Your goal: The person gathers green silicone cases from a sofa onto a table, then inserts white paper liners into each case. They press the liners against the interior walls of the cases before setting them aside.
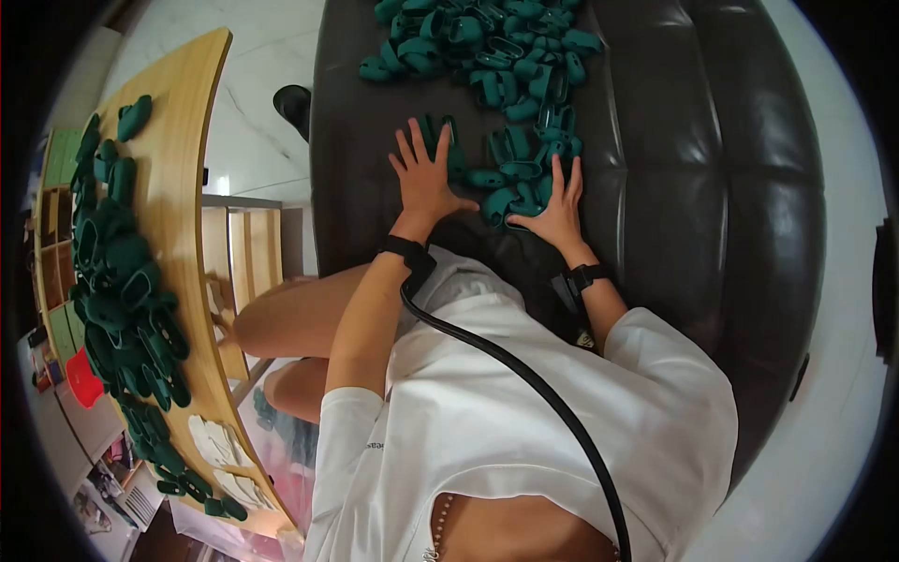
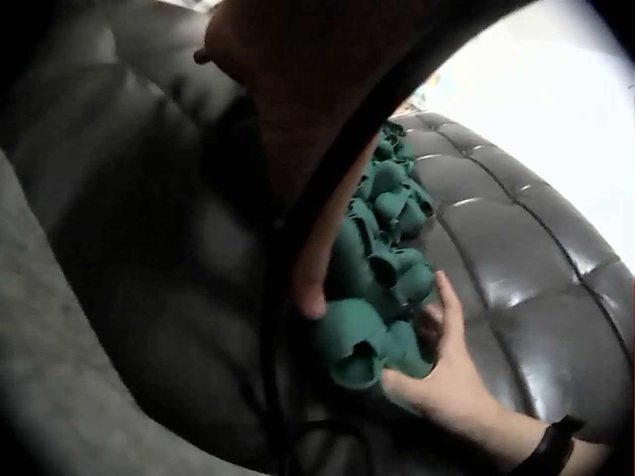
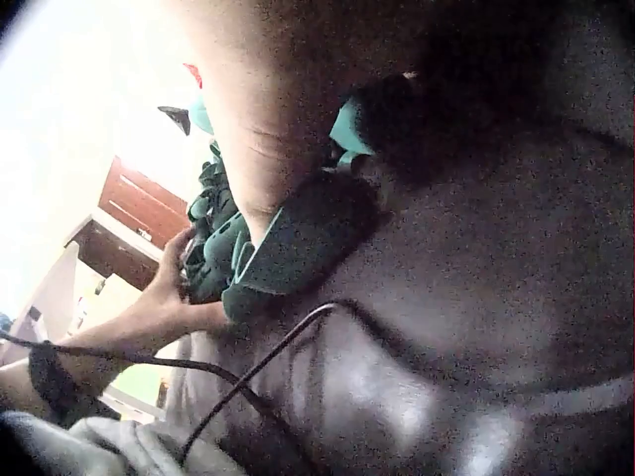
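Dark green hollow cases, soft-looking with rounded ends and openings, lie in a loose trail on a dark leather couch. My left hand is spread wide at the trail's left side, fingers over a few cases and thumb pointing toward the nearest ones. On the other side, my right hand rests against the near end of the trail, fingers extended and thumb touching a rounded case. In the left wrist view, the right hand flanks that near end. The right wrist view shows a large green case close under that hand.
A bigger heap of green cases covers the couch's far end. On the left, a wooden table bears a long pile of them and white cloth-like pieces. A black cable runs across my shirt.
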### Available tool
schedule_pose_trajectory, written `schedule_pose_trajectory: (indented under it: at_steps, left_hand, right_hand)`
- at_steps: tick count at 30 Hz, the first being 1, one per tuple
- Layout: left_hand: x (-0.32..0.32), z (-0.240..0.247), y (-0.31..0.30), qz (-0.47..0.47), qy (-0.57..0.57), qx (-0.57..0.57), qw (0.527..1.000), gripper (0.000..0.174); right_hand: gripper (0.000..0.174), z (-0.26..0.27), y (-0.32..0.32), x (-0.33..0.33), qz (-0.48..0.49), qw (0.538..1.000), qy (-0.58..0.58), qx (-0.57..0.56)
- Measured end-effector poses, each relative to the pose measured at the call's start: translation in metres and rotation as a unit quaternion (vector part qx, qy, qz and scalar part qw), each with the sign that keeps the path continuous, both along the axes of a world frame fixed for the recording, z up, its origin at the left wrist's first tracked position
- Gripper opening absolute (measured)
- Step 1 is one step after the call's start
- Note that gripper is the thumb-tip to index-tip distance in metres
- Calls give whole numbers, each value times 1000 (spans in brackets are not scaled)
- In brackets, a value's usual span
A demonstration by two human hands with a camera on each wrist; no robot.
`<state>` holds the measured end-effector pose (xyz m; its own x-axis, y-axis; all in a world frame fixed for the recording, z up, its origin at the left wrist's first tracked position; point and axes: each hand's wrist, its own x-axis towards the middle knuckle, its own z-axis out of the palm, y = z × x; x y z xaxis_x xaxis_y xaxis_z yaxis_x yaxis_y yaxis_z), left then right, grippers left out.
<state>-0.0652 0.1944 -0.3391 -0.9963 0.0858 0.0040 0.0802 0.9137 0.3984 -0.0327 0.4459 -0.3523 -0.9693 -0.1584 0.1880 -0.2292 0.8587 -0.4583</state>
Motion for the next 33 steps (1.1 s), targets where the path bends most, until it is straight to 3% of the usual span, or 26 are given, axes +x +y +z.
schedule_pose_trajectory:
  at_steps: [3,8,14,21,22,26,29,33]
  left_hand:
    - [-3,-7,6,-24,-29,0,999,141]
    - [-19,-14,7,-56,-20,-6,998,136]
    - [-84,-31,19,38,150,142,978,132]
    - [-139,-10,25,49,56,35,997,132]
    - [-144,-13,24,46,85,45,994,131]
    - [-167,5,24,-26,13,31,999,131]
    - [-182,17,30,-19,-4,21,1000,132]
    - [-186,-3,31,-36,104,85,990,128]
  right_hand:
    - [140,-7,-11,-16,-41,999,4,-19]
    - [131,4,-8,-62,-21,1000,-3,-9]
    - [114,3,-10,-155,-20,998,38,-36]
    - [104,-7,-3,-208,-18,999,-11,25]
    - [99,3,-10,-209,-26,999,-17,24]
    - [93,15,-3,-222,58,997,38,19]
    - [95,21,-9,-234,27,999,-9,39]
    - [89,41,-21,-247,91,995,-26,-13]
